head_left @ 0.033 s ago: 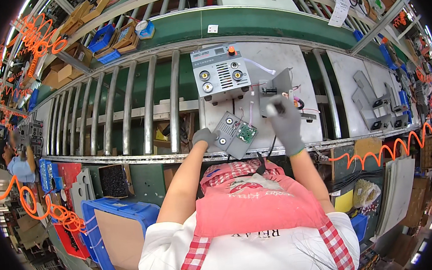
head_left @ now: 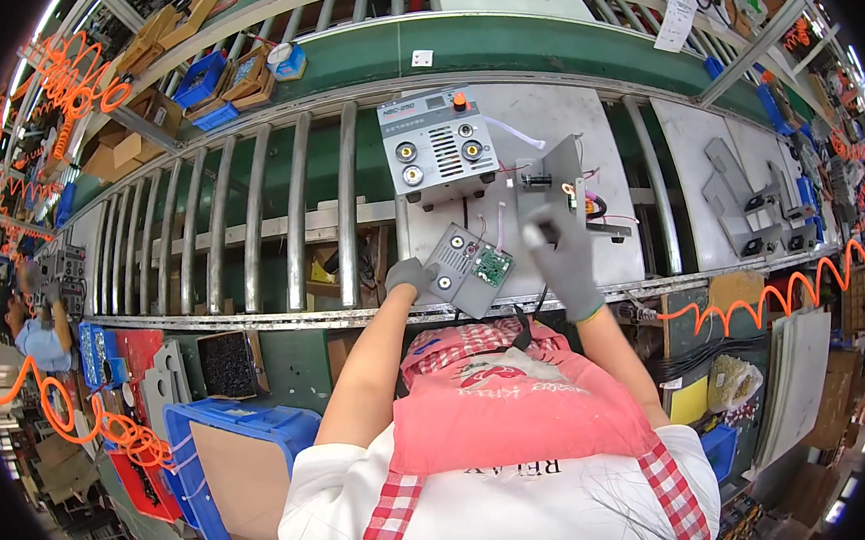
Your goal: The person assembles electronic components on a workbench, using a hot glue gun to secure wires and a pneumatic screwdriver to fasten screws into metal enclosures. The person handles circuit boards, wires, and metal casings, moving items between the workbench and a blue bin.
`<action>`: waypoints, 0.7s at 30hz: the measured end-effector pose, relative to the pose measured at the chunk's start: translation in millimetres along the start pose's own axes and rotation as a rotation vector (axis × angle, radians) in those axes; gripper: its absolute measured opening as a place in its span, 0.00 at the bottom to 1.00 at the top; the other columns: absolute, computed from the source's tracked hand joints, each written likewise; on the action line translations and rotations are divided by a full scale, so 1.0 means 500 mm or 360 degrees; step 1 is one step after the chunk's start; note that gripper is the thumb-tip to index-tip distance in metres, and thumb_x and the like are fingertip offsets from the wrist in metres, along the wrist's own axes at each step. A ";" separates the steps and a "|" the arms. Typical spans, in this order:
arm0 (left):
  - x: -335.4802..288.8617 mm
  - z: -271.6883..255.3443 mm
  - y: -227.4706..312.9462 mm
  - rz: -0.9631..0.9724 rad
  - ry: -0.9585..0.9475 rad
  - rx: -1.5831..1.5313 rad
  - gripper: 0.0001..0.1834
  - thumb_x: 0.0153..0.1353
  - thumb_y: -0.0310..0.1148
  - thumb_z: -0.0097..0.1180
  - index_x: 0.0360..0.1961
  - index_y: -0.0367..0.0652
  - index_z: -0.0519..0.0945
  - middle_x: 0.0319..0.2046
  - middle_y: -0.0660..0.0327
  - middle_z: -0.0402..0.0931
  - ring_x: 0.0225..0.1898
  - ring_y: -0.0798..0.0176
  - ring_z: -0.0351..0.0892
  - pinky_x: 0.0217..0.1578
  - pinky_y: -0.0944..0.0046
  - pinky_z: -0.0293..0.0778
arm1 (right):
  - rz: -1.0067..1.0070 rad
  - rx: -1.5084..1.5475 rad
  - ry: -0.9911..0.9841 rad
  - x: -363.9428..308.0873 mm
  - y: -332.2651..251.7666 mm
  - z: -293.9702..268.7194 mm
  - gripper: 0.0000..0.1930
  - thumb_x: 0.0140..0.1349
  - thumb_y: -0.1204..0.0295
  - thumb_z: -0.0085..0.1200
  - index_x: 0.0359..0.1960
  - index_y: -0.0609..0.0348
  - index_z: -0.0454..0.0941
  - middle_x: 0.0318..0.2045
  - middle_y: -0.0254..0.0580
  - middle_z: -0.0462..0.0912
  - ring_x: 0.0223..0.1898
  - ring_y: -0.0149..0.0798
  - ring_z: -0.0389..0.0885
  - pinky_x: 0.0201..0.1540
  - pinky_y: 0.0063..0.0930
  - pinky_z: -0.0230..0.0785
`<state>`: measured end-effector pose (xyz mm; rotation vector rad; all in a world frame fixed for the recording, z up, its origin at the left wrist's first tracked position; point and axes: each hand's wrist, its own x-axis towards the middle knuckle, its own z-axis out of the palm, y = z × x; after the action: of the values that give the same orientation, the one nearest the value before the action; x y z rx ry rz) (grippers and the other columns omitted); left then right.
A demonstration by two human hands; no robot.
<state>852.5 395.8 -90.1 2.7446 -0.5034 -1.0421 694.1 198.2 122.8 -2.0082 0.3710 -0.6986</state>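
Gray gloves cover both my hands. My left hand (head_left: 410,274) grips the left edge of a flat gray panel (head_left: 471,298), which lies tilted near the front of the conveyor. Two round sockets and a green circuit board (head_left: 492,265) are on that panel. My right hand (head_left: 563,266) is curled just right of the board, with a dark, pale-tipped thing at its fingers that I cannot make out. Beyond the panel stands a gray boxy machine (head_left: 437,149) with an orange knob and round sockets. An upright metal plate with wired parts (head_left: 567,160) stands behind my right hand.
Metal rollers (head_left: 298,214) run left of the pale work board (head_left: 607,258). Bent metal brackets (head_left: 738,188) lie at the right. An orange coiled hose (head_left: 756,303) hangs along the right front. A blue bin (head_left: 293,425) stands at the lower left. Another person (head_left: 44,332) is at far left.
My right hand has shifted slightly left, closer to the circuit board. The left hand keeps its place on the panel.
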 end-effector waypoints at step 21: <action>-0.332 -0.248 0.069 0.1309 -0.1107 -0.0702 0.26 0.69 0.47 0.43 0.31 0.30 0.77 0.25 0.58 0.75 0.30 0.68 0.68 0.34 0.63 0.68 | 0.0333 0.0794 -0.1350 -0.095 0.108 -0.050 0.35 0.60 0.61 0.57 0.66 0.61 0.57 0.58 0.48 0.72 0.57 0.38 0.72 0.62 0.29 0.60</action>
<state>810.5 428.5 112.8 1.4847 -1.1755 -1.5530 642.5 178.1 70.8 -1.5743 -0.1006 0.2108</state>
